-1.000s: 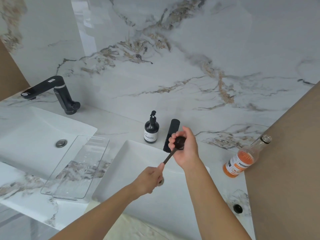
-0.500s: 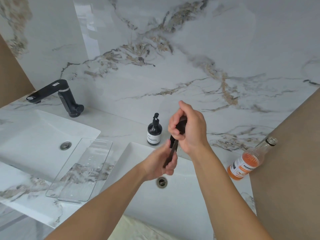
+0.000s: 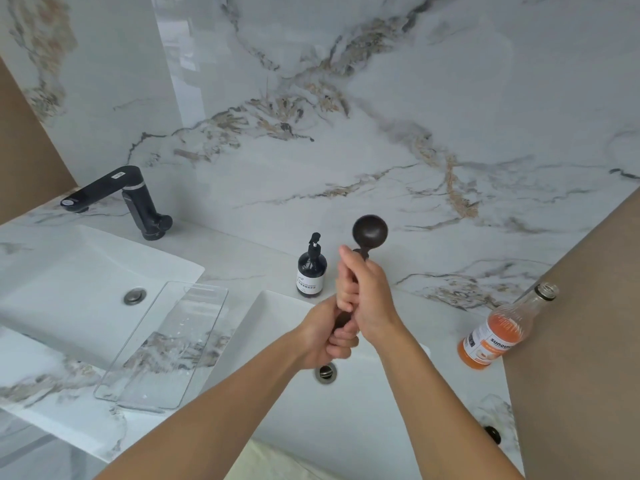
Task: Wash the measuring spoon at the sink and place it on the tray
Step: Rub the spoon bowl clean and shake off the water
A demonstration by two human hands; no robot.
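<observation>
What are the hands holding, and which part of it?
Both the left hand and right hand grip the dark measuring spoon by its handle; its round bowl sticks up above them.

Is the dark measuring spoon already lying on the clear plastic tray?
No, the dark measuring spoon is held upright by both hands above the white sink, apart from the clear plastic tray.
</observation>
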